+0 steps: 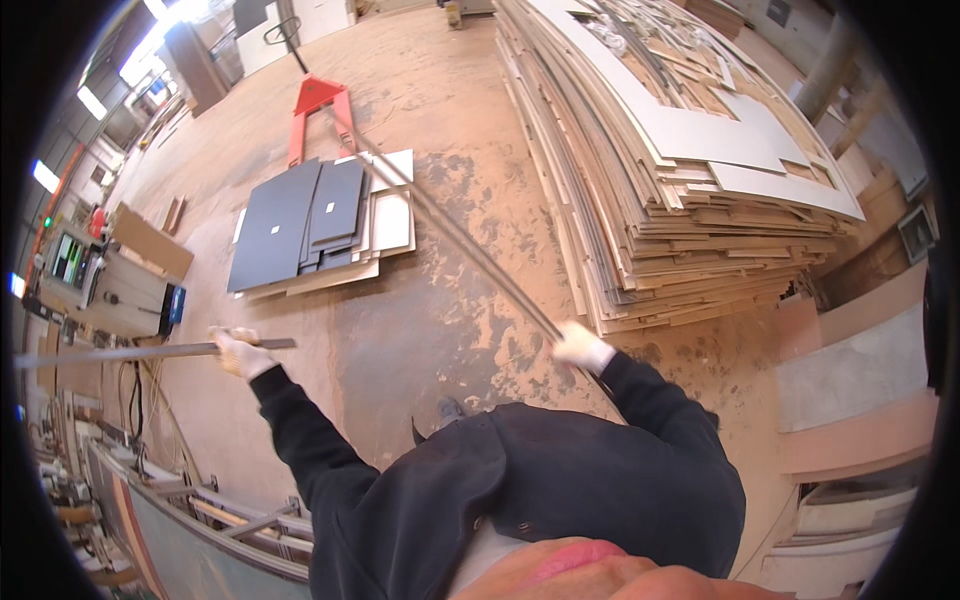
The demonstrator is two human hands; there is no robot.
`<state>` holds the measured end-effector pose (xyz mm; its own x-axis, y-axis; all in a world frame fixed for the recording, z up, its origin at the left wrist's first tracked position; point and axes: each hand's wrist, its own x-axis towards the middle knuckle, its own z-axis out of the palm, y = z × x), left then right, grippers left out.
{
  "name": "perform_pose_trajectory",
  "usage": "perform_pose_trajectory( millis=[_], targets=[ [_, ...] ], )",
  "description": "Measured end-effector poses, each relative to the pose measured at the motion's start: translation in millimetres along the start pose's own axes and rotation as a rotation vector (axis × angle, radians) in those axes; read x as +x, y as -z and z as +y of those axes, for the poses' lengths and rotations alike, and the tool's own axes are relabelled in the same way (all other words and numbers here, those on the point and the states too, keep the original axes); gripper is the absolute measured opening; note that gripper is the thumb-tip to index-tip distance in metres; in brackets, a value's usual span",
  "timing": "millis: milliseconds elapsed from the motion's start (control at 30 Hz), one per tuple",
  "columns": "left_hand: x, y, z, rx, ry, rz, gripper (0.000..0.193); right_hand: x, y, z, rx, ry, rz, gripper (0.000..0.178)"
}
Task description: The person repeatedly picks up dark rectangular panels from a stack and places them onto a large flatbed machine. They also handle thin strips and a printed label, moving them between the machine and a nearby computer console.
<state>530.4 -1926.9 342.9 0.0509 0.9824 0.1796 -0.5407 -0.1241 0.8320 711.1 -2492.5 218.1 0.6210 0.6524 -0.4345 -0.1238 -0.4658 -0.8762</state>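
Note:
My left hand [242, 353], in a pale work glove, is closed around a long, thin, dark strip [150, 352]. The strip points out to the left, and its short end sticks out past my glove on the right. On the other side, my gloved right hand [582, 347] grips long, narrow strips [462, 243] that lie close together. They slant up and away to the left, over the floor and in front of the panel pile. Their near ends pass below my right wrist. Motion blurs both gloves slightly.
A low pile of dark grey and white panels [275, 215] lies ahead, by a red pallet truck [318, 95]. At right rises a tall stack of board offcuts [640, 230]. A machine with a metal frame [215, 520] stands close on my left. Sawdust covers the floor [480, 330].

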Motion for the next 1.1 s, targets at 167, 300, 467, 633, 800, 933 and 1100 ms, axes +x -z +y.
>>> perform_pose_trajectory(
  millis=[167, 300, 467, 633, 800, 933, 1100],
  targets=[
    [-95, -70, -99, 0.061, 0.3, -0.304, 0.034, 173, 28, -158, 0.107, 0.426, 0.069, 0.025],
    [-113, -134, -159, 0.012, 0.368, -0.696, 0.039, 295, 15, -291, 0.505, 0.534, 0.045, 0.033],
    [-125, -216, -208, 0.214, 0.285, -1.016, 0.084, 377, -8, -367, 0.741, 0.592, -0.18, 0.055],
    [-130, -277, -236, 0.418, 0.436, -1.162, 0.045, 394, 45, -375, 0.47, 0.445, 0.394, 0.03],
    [-127, -339, -274, -0.042, 0.608, -1.7, 0.084, 328, 176, -387, 0.109, 0.413, 0.679, 0.072],
    [-78, -325, -381, -0.061, 0.817, -1.639, 0.073, 217, 284, -379, -0.097, 0.305, 0.789, 0.058],
    [-7, -191, -551, 0.971, 0.759, -1.299, 0.044, 137, 402, -351, -0.392, -0.023, 1.102, 0.063]
  ],
)
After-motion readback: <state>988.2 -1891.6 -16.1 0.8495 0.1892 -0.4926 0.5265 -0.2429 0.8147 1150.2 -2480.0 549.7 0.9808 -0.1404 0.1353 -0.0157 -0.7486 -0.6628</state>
